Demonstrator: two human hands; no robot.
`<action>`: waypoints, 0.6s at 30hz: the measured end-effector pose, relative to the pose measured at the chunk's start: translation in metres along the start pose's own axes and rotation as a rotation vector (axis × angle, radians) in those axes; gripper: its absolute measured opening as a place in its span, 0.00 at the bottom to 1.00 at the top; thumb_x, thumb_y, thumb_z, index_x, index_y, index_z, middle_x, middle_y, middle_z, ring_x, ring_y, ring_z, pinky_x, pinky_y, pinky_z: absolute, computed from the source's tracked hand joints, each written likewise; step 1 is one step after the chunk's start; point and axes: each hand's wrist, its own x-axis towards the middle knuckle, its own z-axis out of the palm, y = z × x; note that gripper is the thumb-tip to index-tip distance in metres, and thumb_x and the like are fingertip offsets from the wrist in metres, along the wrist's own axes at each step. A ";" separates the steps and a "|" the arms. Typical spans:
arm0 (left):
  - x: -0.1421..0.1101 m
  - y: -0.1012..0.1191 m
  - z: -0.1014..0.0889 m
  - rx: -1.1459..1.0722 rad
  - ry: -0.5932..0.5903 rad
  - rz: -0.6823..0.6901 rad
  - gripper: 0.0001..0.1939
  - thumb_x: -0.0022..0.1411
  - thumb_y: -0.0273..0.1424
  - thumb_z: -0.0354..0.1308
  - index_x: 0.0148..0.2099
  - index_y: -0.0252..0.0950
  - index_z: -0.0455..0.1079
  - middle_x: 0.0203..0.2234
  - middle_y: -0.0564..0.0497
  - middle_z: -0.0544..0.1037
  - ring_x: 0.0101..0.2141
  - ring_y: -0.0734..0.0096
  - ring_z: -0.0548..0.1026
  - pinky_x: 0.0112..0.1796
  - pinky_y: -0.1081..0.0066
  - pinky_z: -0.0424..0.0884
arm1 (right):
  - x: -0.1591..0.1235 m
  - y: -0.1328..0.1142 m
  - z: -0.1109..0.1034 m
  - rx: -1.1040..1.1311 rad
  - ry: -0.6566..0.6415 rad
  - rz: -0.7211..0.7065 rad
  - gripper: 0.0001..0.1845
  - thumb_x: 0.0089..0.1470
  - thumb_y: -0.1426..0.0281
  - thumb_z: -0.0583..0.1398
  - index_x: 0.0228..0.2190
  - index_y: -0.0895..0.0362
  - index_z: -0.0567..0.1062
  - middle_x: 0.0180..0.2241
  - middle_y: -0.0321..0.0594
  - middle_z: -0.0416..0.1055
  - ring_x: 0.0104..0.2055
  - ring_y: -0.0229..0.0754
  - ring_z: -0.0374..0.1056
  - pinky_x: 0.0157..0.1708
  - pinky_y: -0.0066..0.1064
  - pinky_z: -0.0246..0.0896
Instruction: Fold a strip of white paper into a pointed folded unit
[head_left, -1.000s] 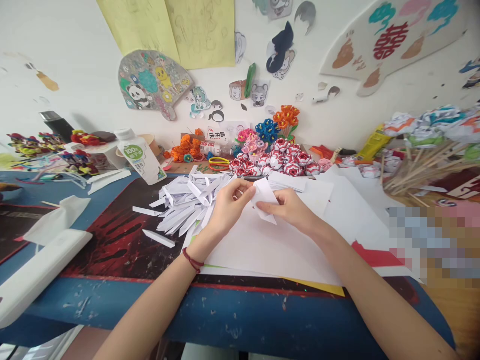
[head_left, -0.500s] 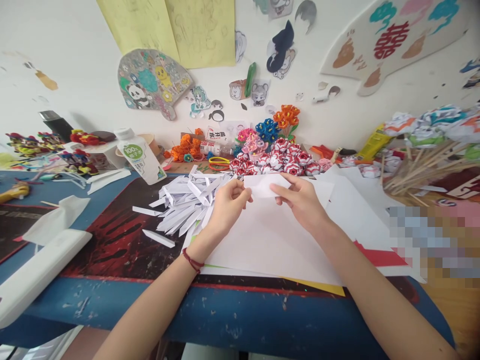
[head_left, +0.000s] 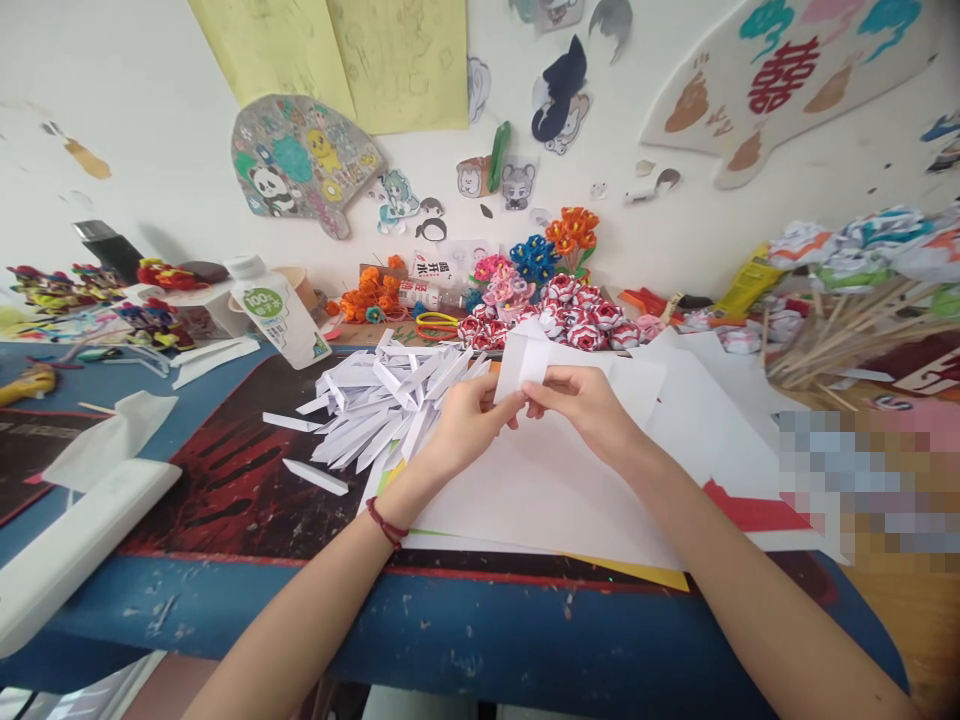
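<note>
A small folded piece of white paper (head_left: 523, 358) is held up between both hands, above large white paper sheets (head_left: 540, 490). My left hand (head_left: 480, 415) pinches its lower left edge, thumb in front. At its lower right corner, my right hand (head_left: 581, 400) is closed with thumb and fingers on the paper. The two thumbs come close together. Left of my left hand lies a heap of folded white paper strips (head_left: 375, 400), with a couple of loose strips beside it on the dark red-and-black mat (head_left: 240, 470).
Red-and-white paper flowers (head_left: 577, 315) and pipe-cleaner flowers (head_left: 534, 260) stand along the wall. A white bottle (head_left: 277, 315) is at back left. A long white case (head_left: 90, 550) lies at left. Wooden sticks (head_left: 832, 330) with paper flowers are at right.
The folded paper has turned from lying lengthwise to standing more upright. My right hand has moved left and lower along it, bringing both hands closer together.
</note>
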 end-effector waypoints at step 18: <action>-0.004 -0.006 0.001 0.380 0.117 0.242 0.17 0.57 0.30 0.59 0.49 0.37 0.63 0.35 0.53 0.74 0.25 0.76 0.70 0.30 0.72 0.65 | 0.001 0.000 -0.006 -0.108 0.175 0.135 0.22 0.41 0.53 0.68 0.18 0.60 0.73 0.18 0.38 0.67 0.20 0.36 0.60 0.24 0.31 0.56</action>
